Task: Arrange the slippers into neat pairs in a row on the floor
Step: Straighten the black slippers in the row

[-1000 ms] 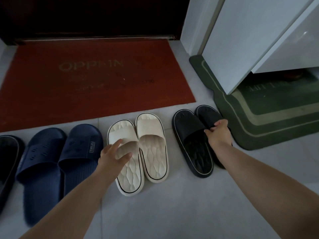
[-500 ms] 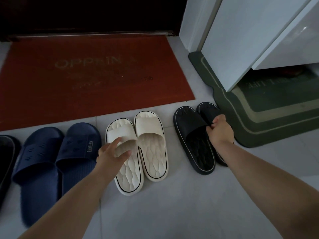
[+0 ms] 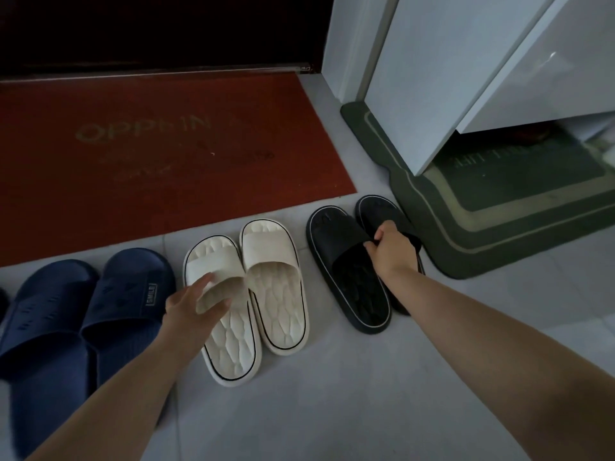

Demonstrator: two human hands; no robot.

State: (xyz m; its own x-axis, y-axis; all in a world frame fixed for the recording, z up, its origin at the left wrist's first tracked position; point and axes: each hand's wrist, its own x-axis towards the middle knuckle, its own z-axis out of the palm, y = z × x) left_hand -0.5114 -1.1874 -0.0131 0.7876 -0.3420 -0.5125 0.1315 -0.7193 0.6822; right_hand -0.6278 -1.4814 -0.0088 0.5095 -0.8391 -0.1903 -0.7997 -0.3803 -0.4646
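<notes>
On the floor (image 3: 332,400), left hand (image 3: 189,306) pinches a white slipper (image 3: 231,344), right hand (image 3: 393,251) grips black slippers (image 3: 357,287).

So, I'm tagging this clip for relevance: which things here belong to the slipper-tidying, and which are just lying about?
Part of the job: navy blue rubber slippers; cream quilted-sole slippers, left hand holding one's strap; black pale-trimmed slippers, right hand gripping one's strap.
Lying about: red rectangular doormat; dark green bordered mat; white cabinet.
</notes>
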